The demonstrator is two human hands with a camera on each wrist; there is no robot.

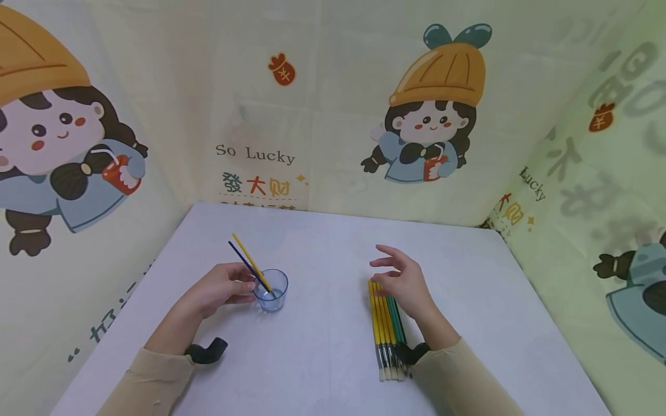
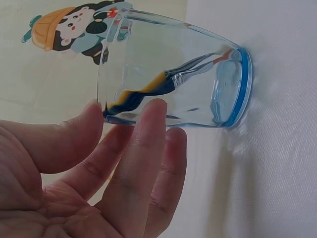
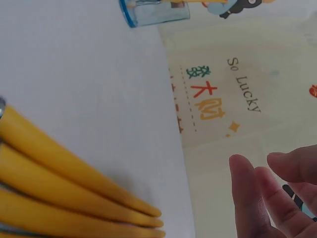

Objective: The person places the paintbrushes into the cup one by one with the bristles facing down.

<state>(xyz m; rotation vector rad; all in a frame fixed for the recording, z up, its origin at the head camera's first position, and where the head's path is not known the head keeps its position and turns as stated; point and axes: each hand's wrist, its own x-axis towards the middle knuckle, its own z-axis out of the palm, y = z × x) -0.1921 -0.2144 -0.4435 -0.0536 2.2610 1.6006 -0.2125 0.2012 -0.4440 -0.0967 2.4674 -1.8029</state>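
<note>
My left hand (image 1: pixel 221 287) is at the left side of a clear drinking glass (image 1: pixel 281 282) with a blue base, its fingers loosely bent. In the left wrist view the thumb is at the glass's rim and the fingertips overlap its side, not wrapped round it. Inside lean a yellow paintbrush (image 1: pixel 241 248) and a dark blue paintbrush (image 1: pixel 236 248), bristles down. My right hand (image 1: pixel 408 289) hovers over the handle ends of a row of paintbrushes, yellow ones (image 1: pixel 376 320) beside green ones (image 1: pixel 398 323). Nothing shows between its fingertips in the right wrist view.
A white tabletop (image 1: pixel 322 346) carries the glass and the brush row, whose bristles point toward me. Pale printed sheets (image 1: pixel 338 75) with cartoon figures stand behind the table and on both sides. A black band end (image 1: pixel 208 351) sticks out by the left sleeve.
</note>
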